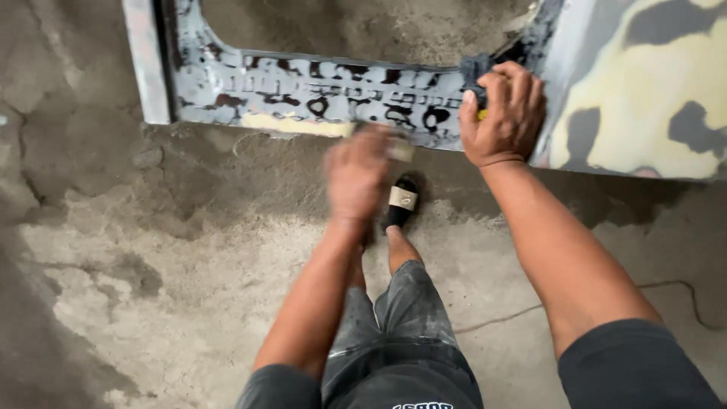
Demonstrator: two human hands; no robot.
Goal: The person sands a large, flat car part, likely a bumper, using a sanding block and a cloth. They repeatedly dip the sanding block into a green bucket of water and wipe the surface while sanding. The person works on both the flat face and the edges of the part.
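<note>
A car body panel (pixel 303 91) stands upright on the concrete, its lower sill mottled black and grey with a pale yellow filler patch (pixel 291 125). My left hand (pixel 356 174) is blurred with motion and presses a small pale sanding block or spreader (pixel 400 150) against the sill's lower edge. Higher on the panel's pillar, my right hand (pixel 503 113) rests, its fingers closed around a dark cloth (pixel 474 70) with a bit of yellow showing under it.
The right part of the panel (pixel 644 91) is covered in cream filler with grey patches. My leg and black sandal (pixel 401 203) stand just under the sill. A thin cable (pixel 666 291) runs over the rough concrete floor (pixel 151 288) at right.
</note>
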